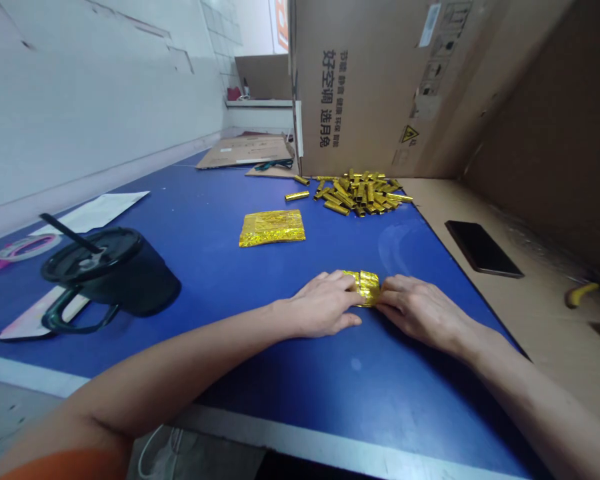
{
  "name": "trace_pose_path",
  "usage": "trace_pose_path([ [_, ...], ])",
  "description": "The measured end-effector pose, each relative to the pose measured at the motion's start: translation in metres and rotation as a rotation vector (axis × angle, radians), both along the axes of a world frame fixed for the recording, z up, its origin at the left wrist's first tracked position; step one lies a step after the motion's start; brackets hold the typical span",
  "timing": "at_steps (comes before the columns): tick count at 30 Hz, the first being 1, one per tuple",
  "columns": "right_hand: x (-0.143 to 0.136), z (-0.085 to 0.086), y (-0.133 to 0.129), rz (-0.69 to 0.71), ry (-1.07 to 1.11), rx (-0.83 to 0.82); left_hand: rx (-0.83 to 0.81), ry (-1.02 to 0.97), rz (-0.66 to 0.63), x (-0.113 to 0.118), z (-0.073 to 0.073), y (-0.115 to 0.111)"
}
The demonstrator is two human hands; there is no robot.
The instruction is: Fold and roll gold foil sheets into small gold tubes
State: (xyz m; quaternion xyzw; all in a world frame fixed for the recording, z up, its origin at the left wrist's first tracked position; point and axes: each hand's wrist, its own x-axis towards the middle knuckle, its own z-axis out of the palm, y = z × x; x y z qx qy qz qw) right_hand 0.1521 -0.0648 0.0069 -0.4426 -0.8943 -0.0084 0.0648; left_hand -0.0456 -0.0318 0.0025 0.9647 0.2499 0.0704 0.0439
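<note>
A small piece of gold foil [369, 287] lies on the blue table [290, 373] between my hands. My left hand [326, 303] rests flat over its left part, fingers spread a little and thumb apart. At its right edge my right hand [420, 310] pinches the foil with fingers pressed together. A flat stack of gold foil sheets [273, 228] sits farther up the table. Beyond it is a pile of gold foil rolls [363, 193], with a single roll [297, 196] to the left of the pile.
A dark lidded mug [125, 273] with a straw stands at the left, near papers [97, 212] and a tape roll [27, 248]. A big cardboard box [375, 87] rises behind the pile. A phone [481, 248] lies on cardboard at the right.
</note>
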Motion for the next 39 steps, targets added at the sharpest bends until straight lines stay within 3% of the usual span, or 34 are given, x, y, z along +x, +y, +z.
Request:
trace_pose_path([
  [14, -0.002, 0.000, 0.000, -0.073, 0.099, -0.035, 0.025, -0.242, 0.103, 0.011, -0.022, 0.002],
  [21, -0.012, -0.004, -0.002, -0.010, 0.123, -0.018, 0.001, -0.198, 0.046, 0.010, -0.018, 0.004],
  [27, -0.009, -0.008, 0.002, -0.087, 0.188, -0.057, -0.041, -0.178, 0.028, 0.008, -0.015, 0.004],
  [39, -0.008, -0.007, 0.003, -0.244, 0.241, -0.192, -0.093, -0.208, 0.051, 0.009, -0.022, 0.013],
])
